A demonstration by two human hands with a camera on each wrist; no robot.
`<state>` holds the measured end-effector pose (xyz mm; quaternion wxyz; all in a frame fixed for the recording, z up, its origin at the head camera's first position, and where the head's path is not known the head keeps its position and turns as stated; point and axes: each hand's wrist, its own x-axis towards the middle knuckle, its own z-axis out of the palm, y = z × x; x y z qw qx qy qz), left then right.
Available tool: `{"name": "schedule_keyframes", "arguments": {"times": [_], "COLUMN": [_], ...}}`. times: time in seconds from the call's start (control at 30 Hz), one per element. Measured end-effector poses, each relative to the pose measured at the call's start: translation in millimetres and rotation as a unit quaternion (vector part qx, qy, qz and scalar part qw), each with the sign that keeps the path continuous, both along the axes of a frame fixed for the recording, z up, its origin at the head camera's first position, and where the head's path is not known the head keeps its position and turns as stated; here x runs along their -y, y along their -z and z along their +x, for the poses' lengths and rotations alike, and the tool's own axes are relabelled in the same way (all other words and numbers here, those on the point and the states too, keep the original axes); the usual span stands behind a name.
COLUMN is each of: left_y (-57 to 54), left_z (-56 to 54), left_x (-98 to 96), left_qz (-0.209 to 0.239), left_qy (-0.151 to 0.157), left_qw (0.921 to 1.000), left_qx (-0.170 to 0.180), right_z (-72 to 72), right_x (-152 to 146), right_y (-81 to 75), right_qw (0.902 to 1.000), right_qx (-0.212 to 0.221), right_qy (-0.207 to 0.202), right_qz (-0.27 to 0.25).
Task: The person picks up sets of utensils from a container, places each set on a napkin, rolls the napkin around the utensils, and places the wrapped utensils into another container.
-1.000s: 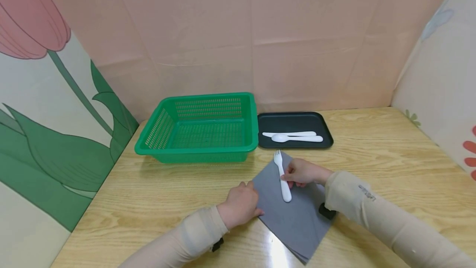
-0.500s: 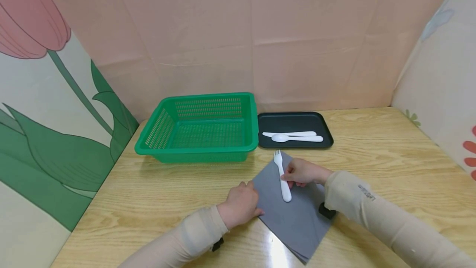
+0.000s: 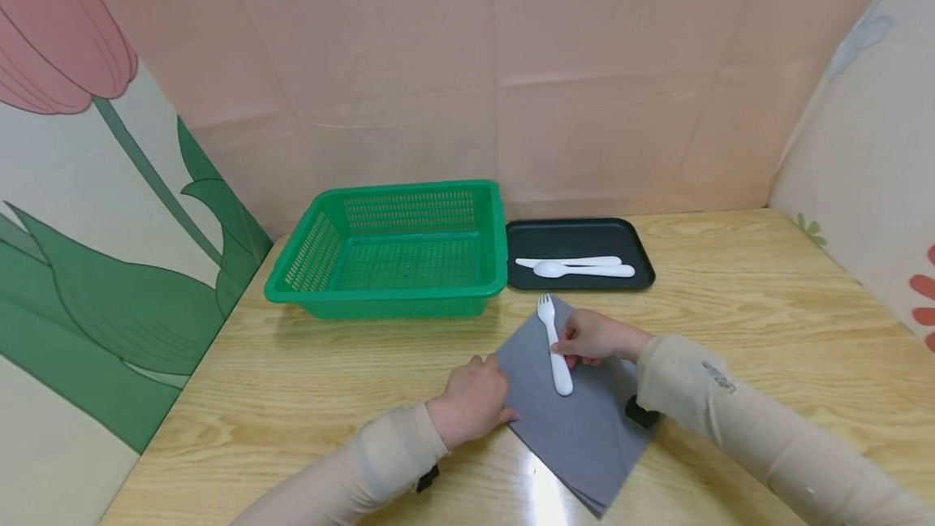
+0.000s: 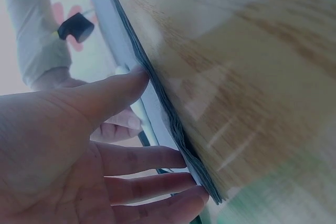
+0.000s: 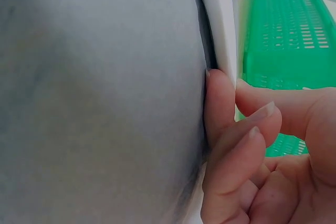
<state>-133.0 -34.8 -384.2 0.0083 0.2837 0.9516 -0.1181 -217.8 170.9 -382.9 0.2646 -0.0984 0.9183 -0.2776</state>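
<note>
A grey folded napkin [image 3: 584, 445] lies turned cornerwise on the table, its layered edge plain in the left wrist view. On it is a white plastic fork [image 3: 562, 380], tines toward the back. My right hand [image 3: 601, 337] pinches the fork's handle between thumb and fingers; the right wrist view shows the handle end [image 5: 220, 19] low over the grey surface. At the napkin's left corner rests my left hand [image 3: 471, 400]. In the left wrist view its thumb and fairly straight fingers [image 4: 142, 160] touch the layered edge.
Behind the napkin stands a black tray [image 3: 562, 235] holding a white knife [image 3: 606, 260] and a white spoon [image 3: 595, 272]. A green perforated basket [image 3: 402, 296] sits left of the tray, right up against it in view. Walls enclose the table [image 3: 767, 307] at the back and sides.
</note>
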Motion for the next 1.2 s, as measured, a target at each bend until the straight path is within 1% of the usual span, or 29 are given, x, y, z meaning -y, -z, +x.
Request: {"name": "schedule_keyframes", "arguments": {"times": [0.33, 0.7, 1.2], "left_y": [-1.5, -0.7, -0.5], "left_z": [-0.1, -0.6, -1.1], "left_x": [-0.6, 0.1, 0.4], "left_qz": [-0.004, 0.005, 0.004], "left_qy": [0.000, 0.000, 0.000], "left_qw": [1.0000, 1.0000, 0.9999], "left_qx": [0.001, 0.007, 0.011], "right_z": [0.1, 0.1, 1.9], "right_x": [0.0, -0.2, -1.3], "right_y": [-0.2, 0.3, 1.1], "right_qw": [1.0000, 0.9998, 0.9999], "right_qx": [0.002, 0.001, 0.001], "right_qy": [0.000, 0.007, 0.009], "right_qz": [0.006, 0.019, 0.015]}}
